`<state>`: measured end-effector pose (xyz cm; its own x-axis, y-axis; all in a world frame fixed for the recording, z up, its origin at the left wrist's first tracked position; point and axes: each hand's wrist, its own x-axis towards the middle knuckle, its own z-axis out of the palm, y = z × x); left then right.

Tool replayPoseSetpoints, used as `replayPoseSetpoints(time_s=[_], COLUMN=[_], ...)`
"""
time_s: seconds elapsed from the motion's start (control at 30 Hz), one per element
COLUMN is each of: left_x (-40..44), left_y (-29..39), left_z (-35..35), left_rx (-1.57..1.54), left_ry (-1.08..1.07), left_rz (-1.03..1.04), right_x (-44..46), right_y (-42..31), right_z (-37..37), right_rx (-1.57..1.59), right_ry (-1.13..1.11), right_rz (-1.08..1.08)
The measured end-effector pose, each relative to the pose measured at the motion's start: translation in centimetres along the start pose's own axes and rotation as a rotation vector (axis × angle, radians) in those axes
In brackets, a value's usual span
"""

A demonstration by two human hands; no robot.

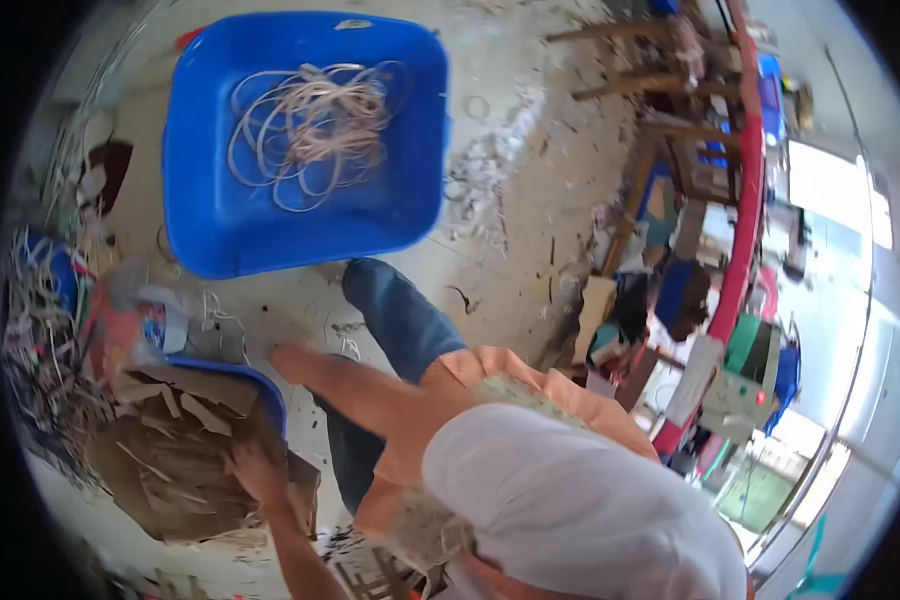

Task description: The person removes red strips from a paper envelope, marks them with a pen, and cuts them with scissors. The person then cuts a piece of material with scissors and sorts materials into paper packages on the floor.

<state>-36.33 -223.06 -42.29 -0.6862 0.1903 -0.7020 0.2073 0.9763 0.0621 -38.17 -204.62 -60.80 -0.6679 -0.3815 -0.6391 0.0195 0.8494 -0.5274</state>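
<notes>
My left hand [255,472] rests on brown paper or cardboard pieces [175,470] at the lower left, with its fingers somewhat apart. Just beyond the edge of the blue container [276,398] beside these pieces, my right hand [292,362] is blurred by motion, so its fingers cannot be made out. A large blue tub [190,215] stands at the upper left. Coiled pale strips [320,125] lie inside it.
Tangled strips [45,370] and plastic bags [120,320] lie at the far left. White scraps [490,165] litter the floor. Wooden stools [635,200] and a red-edged table [750,190] holding a machine [745,390] stand to the right.
</notes>
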Motion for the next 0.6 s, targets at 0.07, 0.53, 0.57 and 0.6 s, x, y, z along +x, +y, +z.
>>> replayPoseSetpoints(time_s=[0.07,0.53,0.57,0.6], left_x=[-3.0,-24.0,-23.8,-23.7], left_y=[5.3,16.7,17.4,18.4], left_z=[-3.7,-19.0,-20.1,-21.3], left_rx=[0.027,-0.142,-0.096,-0.050], left_ry=[-0.087,-0.259,-0.282,-0.296], left_rz=[0.112,0.465,0.476,0.483], right_x=[-5.2,-54.7,-56.7,-60.2], right_y=[2.4,6.5,6.5,4.6], right_z=[-4.6,-15.2,-14.4,-16.0], right_rx=[0.196,0.529,0.578,0.658], right_ry=[-0.051,0.347,0.378,0.408], right_rz=[0.237,0.903,0.918,0.926])
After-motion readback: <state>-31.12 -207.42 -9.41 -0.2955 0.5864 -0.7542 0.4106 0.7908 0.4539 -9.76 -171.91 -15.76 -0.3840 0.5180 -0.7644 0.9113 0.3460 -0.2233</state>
